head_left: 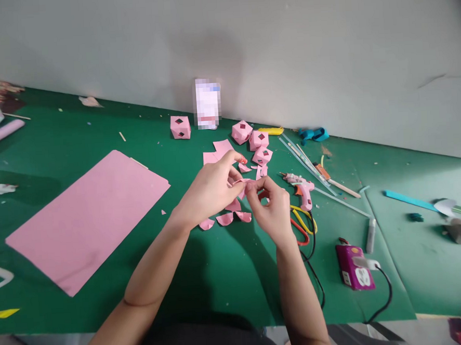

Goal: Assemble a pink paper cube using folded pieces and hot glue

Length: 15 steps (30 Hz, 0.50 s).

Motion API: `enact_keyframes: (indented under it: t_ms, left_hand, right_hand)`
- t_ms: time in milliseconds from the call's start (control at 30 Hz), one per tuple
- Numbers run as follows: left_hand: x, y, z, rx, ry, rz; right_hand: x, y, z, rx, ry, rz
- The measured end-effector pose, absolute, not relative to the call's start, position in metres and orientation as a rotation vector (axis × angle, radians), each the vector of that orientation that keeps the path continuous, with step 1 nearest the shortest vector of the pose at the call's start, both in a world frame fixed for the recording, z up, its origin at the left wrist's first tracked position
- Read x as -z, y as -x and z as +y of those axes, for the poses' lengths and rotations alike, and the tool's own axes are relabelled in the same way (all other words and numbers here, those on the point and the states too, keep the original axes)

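Both hands meet over the middle of the table, pinching a small pink paper piece [242, 182] between them. My left hand [215, 184] holds it from the left, its thumb against the paper. Thumb and forefinger of my right hand [270, 204] close on its right end. Beneath and around the hands lie curved pink paper scraps [225, 219] and flat pink squares [222, 146]. Folded pink paper boxes with diamond-shaped holes stand behind: one box [180, 127] at the left, and several at the right, among them a box [242, 132]. Part of the held piece is hidden by the fingers.
A large stack of pink sheets [88, 217] lies at the left. To the right are a pink glue gun [301, 189], yellow-and-red-handled scissors [304, 221], clear glue sticks [308, 162] and a purple power box [355, 266] with cables. A blurred phone [207, 103] leans on the wall.
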State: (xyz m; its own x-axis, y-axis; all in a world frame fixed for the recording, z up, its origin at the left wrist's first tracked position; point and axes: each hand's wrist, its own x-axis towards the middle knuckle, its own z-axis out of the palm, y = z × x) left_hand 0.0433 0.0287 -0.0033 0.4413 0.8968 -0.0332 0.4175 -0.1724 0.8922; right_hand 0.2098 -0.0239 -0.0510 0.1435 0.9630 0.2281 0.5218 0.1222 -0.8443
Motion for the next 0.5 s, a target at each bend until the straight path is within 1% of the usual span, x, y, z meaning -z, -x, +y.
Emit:
enact_keyframes:
  t_ms: [100, 267, 400, 500]
  left_hand:
    - [-0.001, -0.044, 0.025, -0.719, -1.737, 1.110]
    - [-0.003, -0.053, 0.019, -0.814, -1.753, 1.112]
    - [0.000, -0.059, 0.022, -0.940, -1.757, 1.157]
    - [0.001, -0.059, 0.025, -1.004, -1.781, 1.220]
  right_hand:
    - [0.053, -0.209, -0.022, -0.606, 1.491, -1.378]
    - [0.051, -0.206, -0.021, -0.823, 1.379, -1.108]
    - [0.046, -0.201, -0.023, -1.003, 1.300, -1.067]
    - [0.045, -0.198, -0.024, -1.050, 1.286, -1.094]
